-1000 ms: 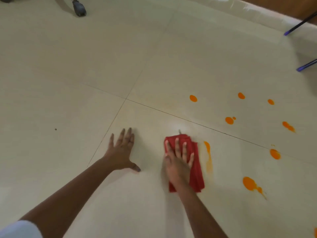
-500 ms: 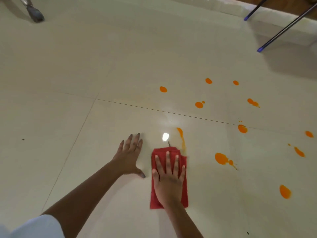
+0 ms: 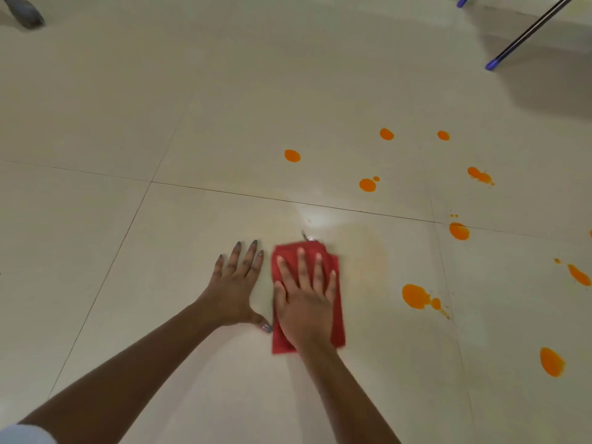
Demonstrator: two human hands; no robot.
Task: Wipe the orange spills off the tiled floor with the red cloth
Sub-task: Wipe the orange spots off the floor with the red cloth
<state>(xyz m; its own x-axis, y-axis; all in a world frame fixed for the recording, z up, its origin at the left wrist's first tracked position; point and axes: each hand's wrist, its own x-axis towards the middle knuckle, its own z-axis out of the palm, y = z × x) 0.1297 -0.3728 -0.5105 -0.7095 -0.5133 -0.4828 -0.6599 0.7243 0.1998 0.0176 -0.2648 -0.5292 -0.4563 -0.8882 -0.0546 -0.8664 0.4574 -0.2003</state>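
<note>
The red cloth (image 3: pixel 338 325) lies folded into a narrow rectangle on the tiled floor (image 3: pixel 153 283), in the near middle of the scene. Its long axis runs near to far, and its far end leans slightly left. The far short edge sits just short of the grout line (image 3: pixel 243 194) that crosses the floor from left to right. The right hand (image 3: pixel 304 302) lies flat on top of the cloth, fingers straight and spread and pointing far along the cloth's length, pressing it down; red shows past the fingertips, along the right side and by the wrist. The left hand (image 3: pixel 234 293) is planted palm-down on bare tile just left of the cloth, fingers splayed and holding nothing. Its thumb reaches right to the cloth's left edge (whether it touches cannot be told). A faint orange smear (image 3: pixel 368 261) tints the tile just right of the cloth. The orange spills (image 3: pixel 415 295) lie scattered to the right and far right. The biggest blot is well right of the cloth, another (image 3: pixel 551 362) is nearer on the right, and one (image 3: pixel 459 231) sits on the grout line. Rounder drops (image 3: pixel 292 155) lie on the far tile. A blue-tipped leg (image 3: pixel 491 64) stands at far right and a grey object (image 3: pixel 25 14) at far left.
</note>
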